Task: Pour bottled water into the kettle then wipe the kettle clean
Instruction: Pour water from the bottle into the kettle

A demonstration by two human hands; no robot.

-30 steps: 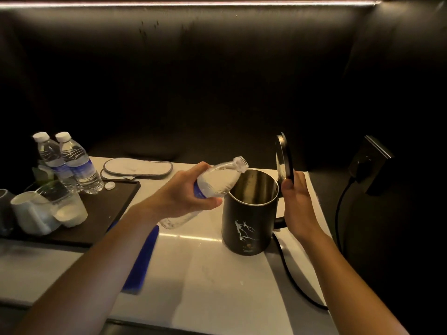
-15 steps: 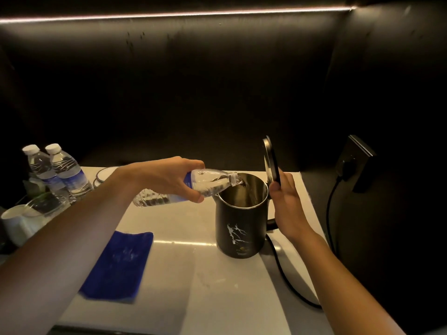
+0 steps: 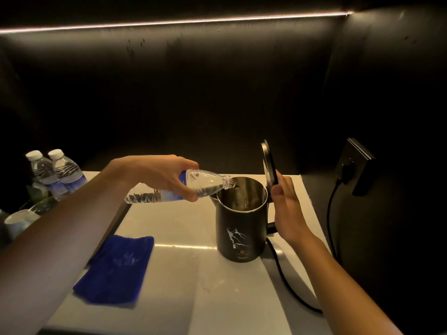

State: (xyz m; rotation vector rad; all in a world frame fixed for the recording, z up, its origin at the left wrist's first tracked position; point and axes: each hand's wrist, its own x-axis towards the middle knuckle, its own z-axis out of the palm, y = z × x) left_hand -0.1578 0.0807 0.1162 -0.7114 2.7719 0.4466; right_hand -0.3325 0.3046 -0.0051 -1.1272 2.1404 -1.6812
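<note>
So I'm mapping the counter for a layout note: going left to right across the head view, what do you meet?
Cup → two sealed bottles → blue cloth → left hand with the open bottle → kettle → right hand at the lid → wall socket.

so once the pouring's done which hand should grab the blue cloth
Left. The blue cloth lies on the left hand's side; the right hand is at the kettle lid.
</note>
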